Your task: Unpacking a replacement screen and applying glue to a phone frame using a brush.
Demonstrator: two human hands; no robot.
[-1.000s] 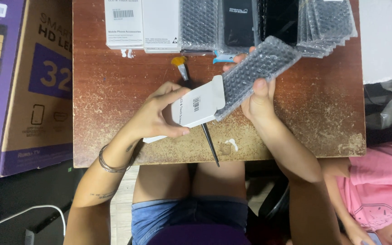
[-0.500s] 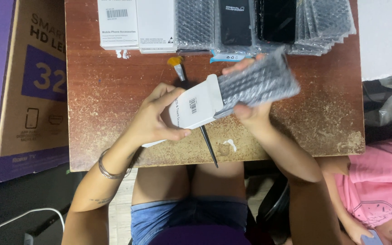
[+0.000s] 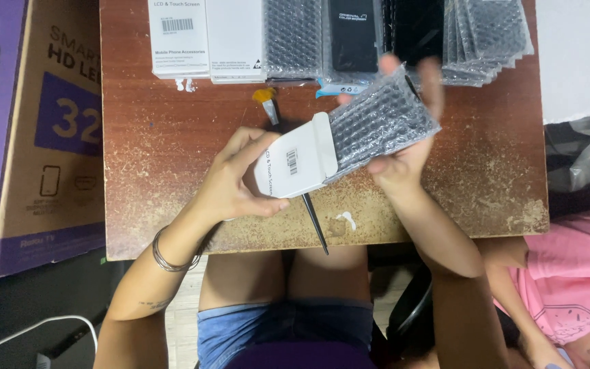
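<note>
Both hands (image 3: 240,181) (image 3: 404,147) hold box (image 3: 295,164) and bubble sleeve (image 3: 380,126) mid-table (image 3: 486,178).

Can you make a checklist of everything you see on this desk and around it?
Surface: worn reddish-brown wooden table, scuffed pale at its front edge.
Job's things: small white cardboard box; bubble-wrap pouch poking out of it.
Clutter: white boxes, bubble-wrapped packs, thin black tool with orange tip.
Grippers: left hand holds box; right hand holds pouch.
Cables: white cable on floor.
Surroundings: big purple-and-brown carton; person in pink.
</note>
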